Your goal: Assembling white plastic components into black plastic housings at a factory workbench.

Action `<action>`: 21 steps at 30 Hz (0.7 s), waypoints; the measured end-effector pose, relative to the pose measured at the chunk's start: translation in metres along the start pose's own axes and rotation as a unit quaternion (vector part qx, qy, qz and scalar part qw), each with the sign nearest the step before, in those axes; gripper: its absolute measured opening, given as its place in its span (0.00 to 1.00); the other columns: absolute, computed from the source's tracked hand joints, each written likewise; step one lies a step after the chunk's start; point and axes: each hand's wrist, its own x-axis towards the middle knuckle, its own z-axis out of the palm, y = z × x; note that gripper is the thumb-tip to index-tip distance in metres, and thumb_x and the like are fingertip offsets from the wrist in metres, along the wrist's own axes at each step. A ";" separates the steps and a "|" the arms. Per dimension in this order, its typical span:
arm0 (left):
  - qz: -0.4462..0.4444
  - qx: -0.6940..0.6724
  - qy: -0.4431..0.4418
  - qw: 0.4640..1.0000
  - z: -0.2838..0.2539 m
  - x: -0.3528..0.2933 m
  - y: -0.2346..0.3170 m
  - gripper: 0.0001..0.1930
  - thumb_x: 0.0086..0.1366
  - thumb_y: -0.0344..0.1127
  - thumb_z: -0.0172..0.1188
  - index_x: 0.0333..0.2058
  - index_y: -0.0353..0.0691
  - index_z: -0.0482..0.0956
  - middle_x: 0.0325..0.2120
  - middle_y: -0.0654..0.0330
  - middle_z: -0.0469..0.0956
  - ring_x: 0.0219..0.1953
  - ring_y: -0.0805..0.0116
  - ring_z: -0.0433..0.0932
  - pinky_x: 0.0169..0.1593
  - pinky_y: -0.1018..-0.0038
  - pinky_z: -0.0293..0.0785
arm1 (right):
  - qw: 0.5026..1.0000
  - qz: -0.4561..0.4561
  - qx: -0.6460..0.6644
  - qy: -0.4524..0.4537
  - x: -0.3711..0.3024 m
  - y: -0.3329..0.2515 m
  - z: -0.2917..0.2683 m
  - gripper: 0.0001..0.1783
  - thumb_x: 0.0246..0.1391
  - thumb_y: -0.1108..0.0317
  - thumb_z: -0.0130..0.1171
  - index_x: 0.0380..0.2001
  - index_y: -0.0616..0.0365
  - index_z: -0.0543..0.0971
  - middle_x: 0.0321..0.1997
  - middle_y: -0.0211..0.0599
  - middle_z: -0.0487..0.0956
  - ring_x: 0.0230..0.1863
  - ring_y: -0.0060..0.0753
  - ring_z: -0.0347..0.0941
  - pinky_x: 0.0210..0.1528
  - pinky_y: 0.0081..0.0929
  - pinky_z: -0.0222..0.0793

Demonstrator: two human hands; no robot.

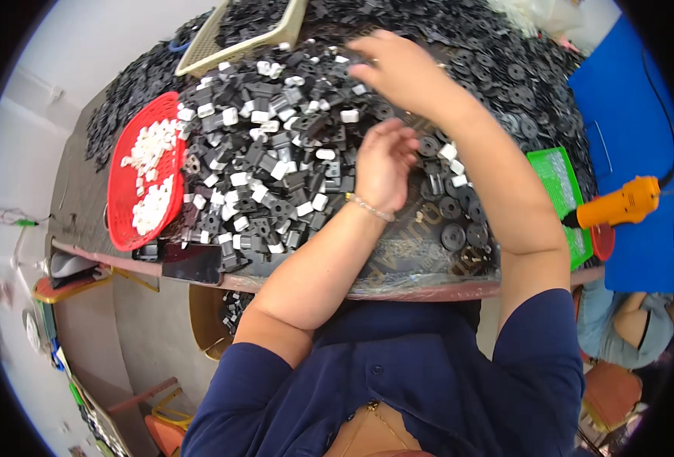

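My left hand (385, 164), with a beaded bracelet at the wrist, is raised over the middle of the table. Its fingers are loosely bent, and nothing shows in them. Farther off, my right hand (402, 70) reaches over the far edge of the pile of black plastic parts with white blocks (276, 164). The thumb and fingers of that hand stand apart, slightly blurred, with no part visible between them. To the right of my left hand lie black round discs (453, 236) and a few white blocks (448, 151) among them.
On the left stands a red basket (116, 206) of small white pieces; a dark phone-like slab (192, 263) lies at the table edge. A cream basket (238, 53) sits at the back. An orange power tool (619, 202) is at the right by a green tray (574, 171). Another person (634, 335) is nearby.
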 end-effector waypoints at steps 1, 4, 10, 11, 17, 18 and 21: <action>0.045 0.012 0.019 0.999 0.005 0.000 0.002 0.12 0.68 0.29 0.51 0.49 0.38 0.71 0.36 0.59 0.79 0.34 0.72 0.77 0.36 0.77 0.71 | 0.999 0.033 -0.018 -0.007 -0.023 0.016 -0.014 0.24 0.50 0.57 0.66 0.47 0.60 0.80 0.42 0.48 0.79 0.45 0.50 0.76 0.48 0.40 0.72; 0.105 0.058 0.010 0.993 0.003 0.000 0.006 0.11 0.69 0.30 0.50 0.48 0.39 0.72 0.39 0.60 0.79 0.36 0.74 0.77 0.37 0.78 0.71 | 0.973 0.142 -0.017 -0.181 -0.090 0.027 -0.045 0.26 0.46 0.57 0.69 0.47 0.60 0.81 0.45 0.48 0.78 0.50 0.50 0.74 0.53 0.39 0.69; 0.083 0.217 -0.040 0.972 0.005 -0.003 -0.002 0.15 0.68 0.31 0.54 0.53 0.39 0.72 0.48 0.60 0.76 0.47 0.71 0.74 0.49 0.74 0.69 | 0.982 0.117 -0.010 -0.146 -0.168 0.020 -0.024 0.24 0.38 0.61 0.75 0.40 0.59 0.83 0.43 0.41 0.75 0.50 0.46 0.71 0.53 0.38 0.68; 0.079 0.218 -0.048 0.972 0.008 -0.002 -0.004 0.15 0.68 0.31 0.54 0.53 0.39 0.72 0.48 0.60 0.76 0.47 0.71 0.74 0.49 0.74 0.69 | 0.987 0.110 0.012 -0.117 -0.171 0.025 -0.022 0.23 0.37 0.61 0.75 0.39 0.59 0.82 0.43 0.40 0.75 0.50 0.45 0.71 0.54 0.37 0.67; -0.113 0.107 -0.157 0.975 0.014 -0.017 -0.003 0.19 0.73 0.35 0.51 0.59 0.38 0.67 0.52 0.57 0.74 0.49 0.68 0.76 0.53 0.67 0.74 | 0.987 0.076 0.135 0.032 -0.164 0.029 -0.036 0.23 0.41 0.60 0.73 0.40 0.60 0.83 0.41 0.39 0.76 0.46 0.41 0.73 0.50 0.33 0.69; -0.143 0.090 -0.171 0.971 0.013 -0.017 0.000 0.17 0.74 0.36 0.49 0.58 0.38 0.67 0.49 0.54 0.76 0.46 0.66 0.78 0.50 0.66 0.77 | 0.970 0.121 0.212 -0.001 -0.164 0.026 -0.041 0.23 0.43 0.58 0.73 0.41 0.60 0.83 0.42 0.38 0.77 0.45 0.39 0.74 0.49 0.32 0.69; -0.105 0.108 -0.151 0.977 0.009 -0.011 -0.001 0.15 0.74 0.35 0.49 0.56 0.38 0.68 0.46 0.51 0.78 0.44 0.64 0.80 0.49 0.67 0.78 | 0.953 0.250 0.151 0.080 -0.167 0.061 -0.059 0.17 0.48 0.62 0.69 0.40 0.61 0.83 0.41 0.41 0.80 0.45 0.39 0.77 0.47 0.32 0.71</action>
